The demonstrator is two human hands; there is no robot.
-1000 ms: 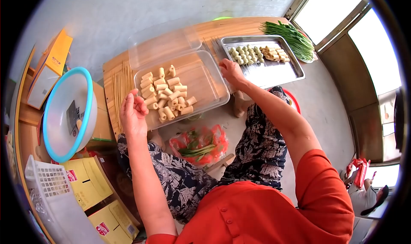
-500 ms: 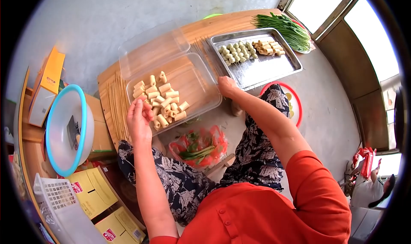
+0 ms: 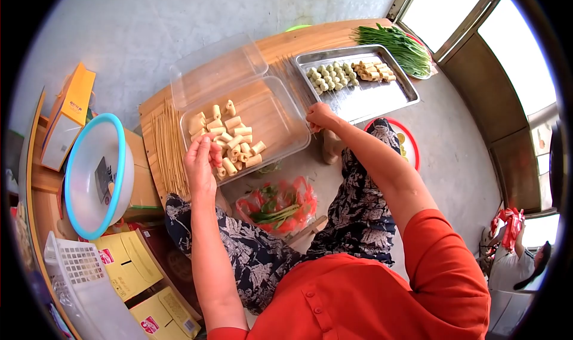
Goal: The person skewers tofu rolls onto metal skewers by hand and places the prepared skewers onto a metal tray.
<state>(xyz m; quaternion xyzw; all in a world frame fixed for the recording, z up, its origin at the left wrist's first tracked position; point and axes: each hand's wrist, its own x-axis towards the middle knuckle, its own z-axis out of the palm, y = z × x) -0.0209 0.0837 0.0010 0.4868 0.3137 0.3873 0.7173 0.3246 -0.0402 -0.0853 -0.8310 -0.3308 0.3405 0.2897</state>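
A clear plastic container [image 3: 279, 142] holds several short, hollow tan rolls [image 3: 234, 138]. My left hand [image 3: 202, 155] is over its near-left corner beside the rolls, fingers curled in a pinch; whatever is between them is hidden. At the container's right side, next to the tray's near-left corner, my right hand [image 3: 322, 117] is closed; I cannot make out what it grips. The metal tray [image 3: 370, 106] carries skewered greenish balls [image 3: 331, 76] and skewered tan rolls [image 3: 373, 71]. Thin bamboo skewers [image 3: 165, 146] lie in a bundle left of the container.
A clear lid [image 3: 218, 65] leans behind the container. Green stalks [image 3: 397, 48] are at the table's far right. Below are a red plastic bag [image 3: 277, 206] with greens and a red-rimmed basin [image 3: 416, 152]. A blue-rimmed bowl [image 3: 122, 173] stands left. Another person [image 3: 513, 262] is at far right.
My right hand has turned slightly and its fingers have curled in more tightly near the tray. My left hand stays by the rolls, its fingers shifted slightly. The whole view has moved a little.
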